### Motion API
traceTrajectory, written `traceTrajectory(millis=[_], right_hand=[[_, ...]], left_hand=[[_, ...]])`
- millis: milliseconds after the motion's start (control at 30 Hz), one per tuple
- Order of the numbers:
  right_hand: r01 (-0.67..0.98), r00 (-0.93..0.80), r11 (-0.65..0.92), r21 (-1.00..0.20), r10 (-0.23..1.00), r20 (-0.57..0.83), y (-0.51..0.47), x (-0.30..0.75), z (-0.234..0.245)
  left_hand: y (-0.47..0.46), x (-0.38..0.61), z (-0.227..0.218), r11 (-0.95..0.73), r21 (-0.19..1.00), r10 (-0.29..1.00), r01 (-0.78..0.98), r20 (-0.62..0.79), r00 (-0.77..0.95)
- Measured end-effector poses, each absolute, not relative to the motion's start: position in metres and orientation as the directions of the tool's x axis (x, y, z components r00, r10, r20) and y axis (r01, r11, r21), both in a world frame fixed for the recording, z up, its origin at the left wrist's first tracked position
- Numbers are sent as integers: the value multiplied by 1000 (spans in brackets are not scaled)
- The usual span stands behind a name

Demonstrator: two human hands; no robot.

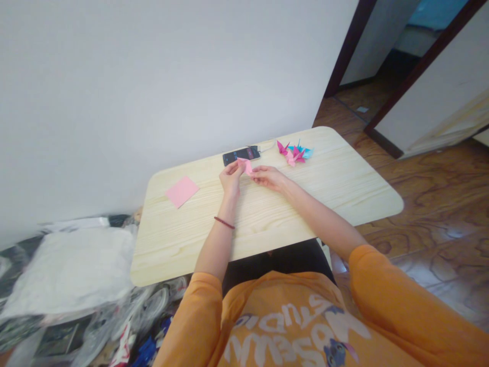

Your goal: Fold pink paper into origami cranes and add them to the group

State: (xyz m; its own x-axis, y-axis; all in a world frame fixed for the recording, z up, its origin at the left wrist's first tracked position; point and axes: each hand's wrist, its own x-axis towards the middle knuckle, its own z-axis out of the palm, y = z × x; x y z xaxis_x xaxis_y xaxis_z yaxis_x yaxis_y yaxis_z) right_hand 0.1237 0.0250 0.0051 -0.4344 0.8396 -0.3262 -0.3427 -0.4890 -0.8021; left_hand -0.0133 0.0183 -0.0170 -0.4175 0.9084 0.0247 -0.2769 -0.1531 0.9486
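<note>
A small folded piece of pink origami paper [245, 165] is held between my two hands above the middle of the table. My left hand [231, 178] pinches its left side, with fingers closed on it. The fingertips of my right hand [268, 177] grip its lower right corner. Just behind my left hand lies a black phone [241, 155] with its screen lit. To the left, a flat pink paper square [182, 191] rests on the tabletop. Several folded paper cranes [294, 154], in pink, magenta and blue, sit in a cluster beyond my right hand.
The pale wooden table [183, 244] has rounded corners and stands against a white wall [171, 76]. A white cable runs from the phone toward the cranes. Bags and a white bundle [76, 265] crowd the floor at left. A doorway opens at the upper right.
</note>
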Motion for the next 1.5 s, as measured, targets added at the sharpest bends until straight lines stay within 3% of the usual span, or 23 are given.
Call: traceTrajectory(millis=[533, 733, 867, 1167, 1500], right_hand=[[-295, -420, -506, -811, 831, -365, 27, 123, 1], [-230, -202, -134, -964, 975, -87, 33, 128, 2], [-150, -209, 4, -989, 977, 36, 35, 130, 2], [-107, -222, -47, -993, 975, -22, 35, 132, 7], [-231, -297, -165, -959, 951, -91, 39, 136, 5]], left_hand=[[21, -20, -18, -229, 947, 830, -224, 70, -553], [20, -21, -15, -35, 942, 926, -334, -95, -365], [14, -16, -9, 87, 939, 967, -334, -160, -196], [10, -19, -7, 142, 963, 983, -230, -163, -78], [7, -17, -4, 180, 972, 983, -150, -182, 3]])
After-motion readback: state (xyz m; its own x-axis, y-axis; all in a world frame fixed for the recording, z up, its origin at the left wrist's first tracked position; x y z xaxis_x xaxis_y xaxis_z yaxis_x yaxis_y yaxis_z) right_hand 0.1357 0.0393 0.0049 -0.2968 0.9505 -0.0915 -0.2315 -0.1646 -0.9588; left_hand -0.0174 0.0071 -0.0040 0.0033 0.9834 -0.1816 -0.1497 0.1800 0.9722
